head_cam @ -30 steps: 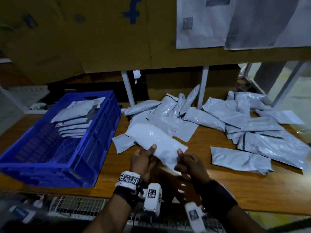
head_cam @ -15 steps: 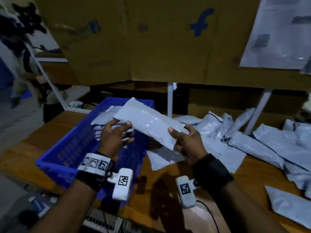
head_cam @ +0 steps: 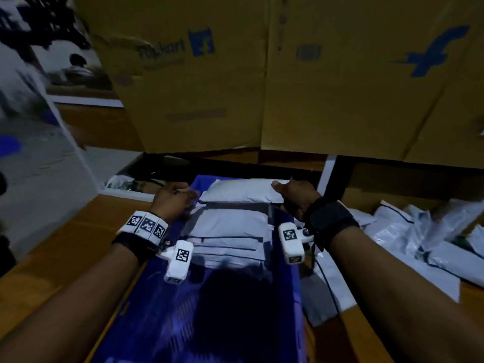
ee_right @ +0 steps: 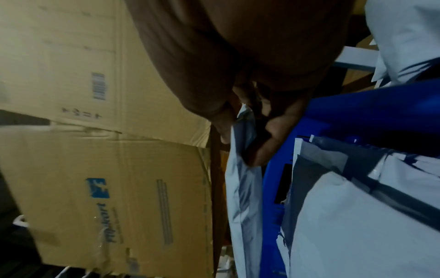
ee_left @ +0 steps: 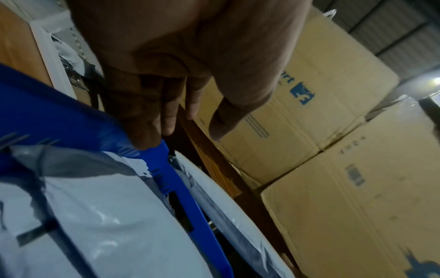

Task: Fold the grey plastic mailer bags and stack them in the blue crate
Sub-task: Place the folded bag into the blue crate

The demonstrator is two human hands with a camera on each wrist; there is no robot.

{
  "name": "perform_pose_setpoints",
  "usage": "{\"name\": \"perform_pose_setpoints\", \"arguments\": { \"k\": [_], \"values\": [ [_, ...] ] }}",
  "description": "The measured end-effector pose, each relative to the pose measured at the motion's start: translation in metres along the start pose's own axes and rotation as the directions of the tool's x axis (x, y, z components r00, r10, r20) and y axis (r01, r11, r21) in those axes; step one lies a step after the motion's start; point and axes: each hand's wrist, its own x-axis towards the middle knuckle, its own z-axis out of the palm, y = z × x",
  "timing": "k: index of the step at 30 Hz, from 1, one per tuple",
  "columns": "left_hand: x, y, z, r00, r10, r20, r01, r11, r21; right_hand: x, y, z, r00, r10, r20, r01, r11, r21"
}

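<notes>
- Now the blue crate (head_cam: 284, 279) sits on the wooden desk (head_cam: 65, 247) directly in front of the person, with a stack of folded mailers (head_cam: 230, 231) filling its far half.
- Across the crate's far end lies the newest folded grey mailer (head_cam: 241, 192), stretched left to right between the two hands.
- At the mailer's left end the left hand (head_cam: 171, 203) is near the crate's far left corner; from the left wrist view its fingers (ee_left: 164, 112) hang straight and loose, touching the blue rim, holding nothing.
- At the right end the right hand (head_cam: 296, 196) grips the bag; from the right wrist view its thumb and curled fingers (ee_right: 271, 129) pinch the mailer's edge just beside the crate's wall.
- Right of the crate, loose unfolded mailers (head_cam: 408, 229) lie heaped on the desk.
- Behind everything, at the far side, stand large cardboard boxes (head_cam: 262, 87) with blue printed logos.
</notes>
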Motion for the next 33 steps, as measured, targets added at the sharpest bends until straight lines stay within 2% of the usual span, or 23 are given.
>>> {"name": "perform_pose_setpoints", "arguments": {
  "k": [3, 5, 7, 13, 16, 20, 21, 23, 26, 28, 29, 31, 33],
  "values": [
    [0.026, -0.008, -0.004, 0.999, -0.031, 0.04, 0.028, 0.997, 0.072, 0.026, -0.004, 0.019, 0.999, 0.027, -0.04, -0.029, 0.998, -0.055],
    [0.037, -0.01, -0.005, 0.998, -0.049, 0.041, 0.044, 0.994, 0.096, 0.033, -0.008, 0.031, 0.994, 0.043, -0.105, -0.065, 0.973, -0.223],
    [0.047, -0.011, -0.004, 0.996, -0.062, 0.06, 0.056, 0.994, 0.092, 0.037, -0.01, 0.04, 0.982, 0.031, -0.188, -0.087, 0.951, -0.298],
    [0.068, -0.017, 0.0, 0.994, -0.086, 0.071, 0.081, 0.994, 0.073, 0.054, 0.003, 0.051, 0.98, 0.033, -0.194, -0.122, 0.874, -0.47],
    [0.07, -0.015, 0.002, 0.994, -0.066, 0.082, 0.058, 0.994, 0.093, 0.062, 0.011, 0.056, 0.974, 0.032, -0.224, -0.122, 0.908, -0.4],
    [0.072, -0.02, 0.0, 0.989, 0.028, 0.146, -0.062, 0.97, 0.236, 0.069, 0.015, 0.063, 0.971, -0.023, -0.237, -0.113, 0.833, -0.542],
    [0.071, -0.023, 0.0, 0.976, 0.074, 0.203, -0.135, 0.943, 0.305, 0.068, 0.014, 0.064, 0.969, -0.046, -0.241, -0.104, 0.813, -0.573],
    [0.061, -0.031, 0.003, 0.912, 0.152, 0.382, -0.322, 0.841, 0.434, 0.066, 0.013, 0.063, 0.966, -0.095, -0.242, -0.069, 0.805, -0.59],
    [0.038, -0.044, 0.011, 0.79, 0.124, 0.601, -0.526, 0.641, 0.559, 0.056, 0.009, 0.057, 0.955, -0.157, -0.252, -0.03, 0.794, -0.608],
    [0.03, -0.048, 0.013, 0.744, 0.114, 0.658, -0.623, 0.472, 0.623, 0.05, 0.007, 0.054, 0.962, -0.16, -0.223, -0.022, 0.764, -0.645],
    [0.03, -0.049, 0.014, 0.738, 0.115, 0.665, -0.639, 0.437, 0.633, 0.048, 0.006, 0.052, 0.97, -0.144, -0.197, -0.023, 0.75, -0.66],
    [0.027, -0.045, 0.015, 0.754, 0.104, 0.649, -0.626, 0.415, 0.66, 0.041, 0.008, 0.048, 0.98, -0.123, -0.158, -0.013, 0.749, -0.662],
    [0.026, -0.04, 0.019, 0.759, 0.128, 0.638, -0.639, 0.33, 0.695, 0.033, 0.011, 0.044, 0.983, -0.099, -0.153, -0.021, 0.771, -0.636]
  ]
}}
